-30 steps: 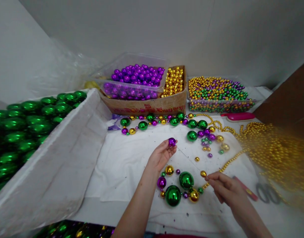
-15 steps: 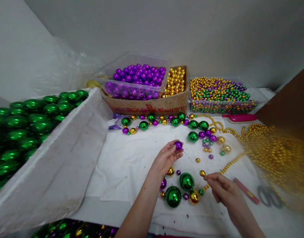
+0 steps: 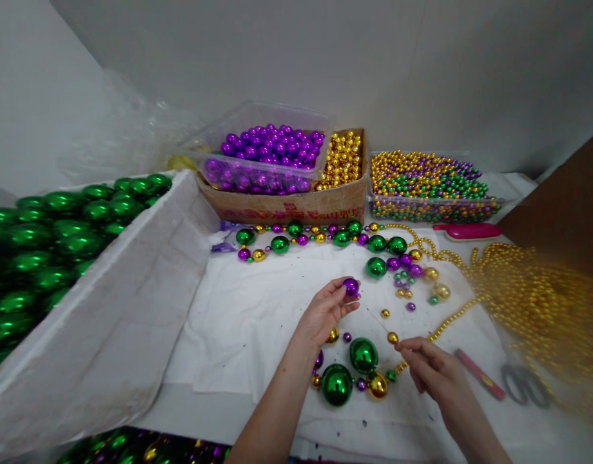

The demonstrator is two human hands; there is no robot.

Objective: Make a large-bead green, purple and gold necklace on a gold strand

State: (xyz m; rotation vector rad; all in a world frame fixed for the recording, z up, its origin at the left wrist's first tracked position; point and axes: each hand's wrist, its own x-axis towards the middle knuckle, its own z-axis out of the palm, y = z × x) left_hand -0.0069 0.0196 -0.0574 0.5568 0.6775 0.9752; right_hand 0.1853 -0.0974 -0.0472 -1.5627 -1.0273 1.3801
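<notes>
My left hand (image 3: 325, 310) pinches a purple bead (image 3: 350, 287) between thumb and fingertips above the white cloth (image 3: 258, 322). A thin thread runs from that bead down to my right hand (image 3: 432, 370), whose fingers are pinched on the thread just behind a small gold bead (image 3: 392, 337). Below both hands lies the strung part of a necklace (image 3: 354, 374) with large green, gold and purple beads. Loose small beads (image 3: 407, 287) lie beyond the hands.
A finished bead strand (image 3: 320, 237) lies along a cardboard box (image 3: 287, 207) holding purple and gold beads. A clear tub of mixed small beads (image 3: 422, 183) is at back right. Green balls fill a white box (image 3: 107, 322) at left. Gold strands (image 3: 533, 303), scissors (image 3: 526, 383), a red tool (image 3: 480, 374) at right.
My left hand carried the purple bead a little to the right and down, closer to my right hand. My right hand stayed almost where it was, still pinching the thread.
</notes>
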